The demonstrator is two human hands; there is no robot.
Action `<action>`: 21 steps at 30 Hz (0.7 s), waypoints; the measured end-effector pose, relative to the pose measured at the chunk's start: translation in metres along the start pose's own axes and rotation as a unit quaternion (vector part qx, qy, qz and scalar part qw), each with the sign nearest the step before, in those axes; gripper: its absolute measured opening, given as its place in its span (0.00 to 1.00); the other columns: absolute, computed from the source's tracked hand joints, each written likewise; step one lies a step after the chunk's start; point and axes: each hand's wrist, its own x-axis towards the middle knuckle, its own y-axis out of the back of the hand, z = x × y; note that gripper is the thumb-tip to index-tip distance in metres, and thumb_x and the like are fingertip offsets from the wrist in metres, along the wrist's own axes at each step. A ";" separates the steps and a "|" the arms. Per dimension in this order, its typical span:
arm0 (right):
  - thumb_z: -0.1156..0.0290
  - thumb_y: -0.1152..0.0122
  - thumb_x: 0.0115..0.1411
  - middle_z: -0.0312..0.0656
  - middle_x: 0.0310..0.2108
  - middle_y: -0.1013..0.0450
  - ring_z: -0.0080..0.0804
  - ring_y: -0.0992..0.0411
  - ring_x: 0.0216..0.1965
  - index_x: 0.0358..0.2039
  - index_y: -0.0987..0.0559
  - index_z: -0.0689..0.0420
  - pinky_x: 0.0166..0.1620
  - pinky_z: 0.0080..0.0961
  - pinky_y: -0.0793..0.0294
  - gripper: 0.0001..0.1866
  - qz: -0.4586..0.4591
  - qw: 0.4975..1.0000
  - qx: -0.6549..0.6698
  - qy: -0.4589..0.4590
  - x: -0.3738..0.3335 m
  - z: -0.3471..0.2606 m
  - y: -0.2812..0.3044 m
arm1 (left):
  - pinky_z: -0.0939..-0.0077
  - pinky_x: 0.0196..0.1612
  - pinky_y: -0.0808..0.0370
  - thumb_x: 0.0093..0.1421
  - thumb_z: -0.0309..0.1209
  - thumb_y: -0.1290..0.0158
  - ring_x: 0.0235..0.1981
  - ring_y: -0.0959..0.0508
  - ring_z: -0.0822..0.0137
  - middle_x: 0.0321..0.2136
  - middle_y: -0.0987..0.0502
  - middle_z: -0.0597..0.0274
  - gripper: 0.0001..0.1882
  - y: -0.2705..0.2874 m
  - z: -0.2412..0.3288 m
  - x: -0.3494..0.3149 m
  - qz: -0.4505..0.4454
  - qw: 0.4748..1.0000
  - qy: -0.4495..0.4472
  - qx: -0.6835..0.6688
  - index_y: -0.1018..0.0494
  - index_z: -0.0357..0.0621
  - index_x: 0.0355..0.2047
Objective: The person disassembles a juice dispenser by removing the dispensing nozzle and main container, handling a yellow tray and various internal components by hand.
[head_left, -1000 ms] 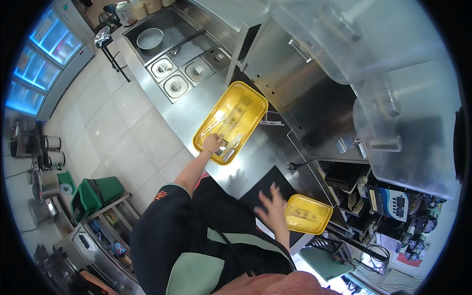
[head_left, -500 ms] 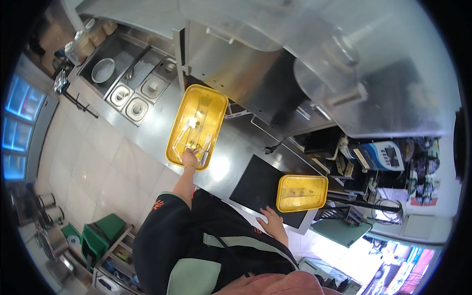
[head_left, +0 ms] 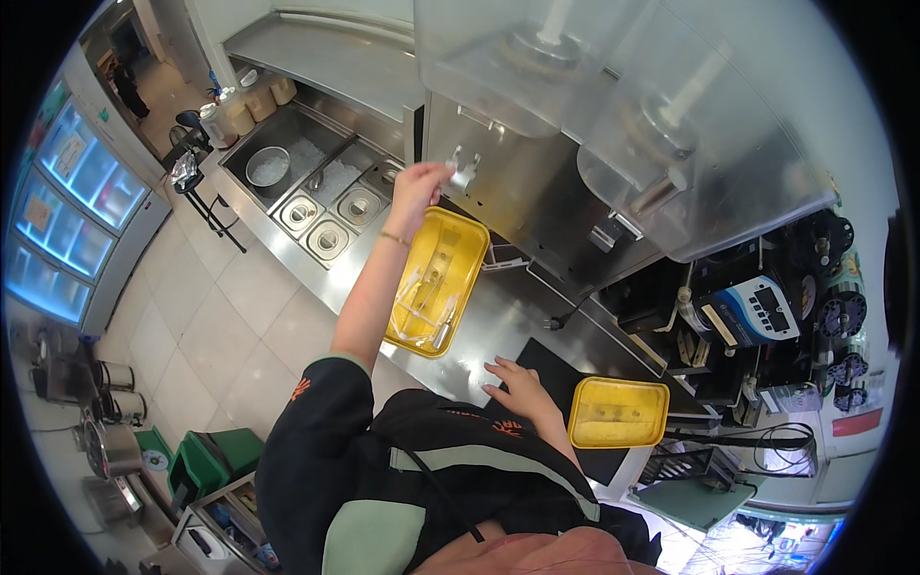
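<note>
My left hand point(head_left: 418, 196) is raised in front of a steel drinks dispenser point(head_left: 537, 196), above the far end of a long yellow tray point(head_left: 473, 278). Its fingers are pinched on a small whitish forked part point(head_left: 465, 172); the exact kind is not clear. Thin clear-white pieces and a small silver cylinder point(head_left: 442, 334) lie at the near end of that tray. My right hand point(head_left: 527, 393) has its fingers apart and holds nothing. It hovers over or rests by the black mat point(head_left: 539, 356); contact cannot be made out.
A second yellow tray point(head_left: 618, 441) sits on the mat's right part. Clear tanks point(head_left: 546, 57) top the dispenser. A black plug point(head_left: 556, 323) lies on the steel counter point(head_left: 331, 287). Lidded steel pans point(head_left: 328, 240) and a bowl point(head_left: 267, 167) in an ice well are at left.
My left hand has risen from the near end of the long tray to the dispenser front, now with the whitish part. My right hand has shifted slightly up. The head view has turned.
</note>
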 end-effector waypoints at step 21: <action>0.60 0.45 0.58 0.45 0.54 0.38 0.35 0.33 0.50 0.55 0.36 0.58 0.49 0.26 0.33 0.26 0.027 0.932 0.311 0.186 0.137 -0.036 0.101 | 0.94 0.14 0.45 0.50 0.22 0.44 0.15 0.38 0.87 0.23 0.25 0.69 0.10 -0.010 0.009 0.043 -0.153 0.948 -0.041 -0.276 0.25 0.34 0.34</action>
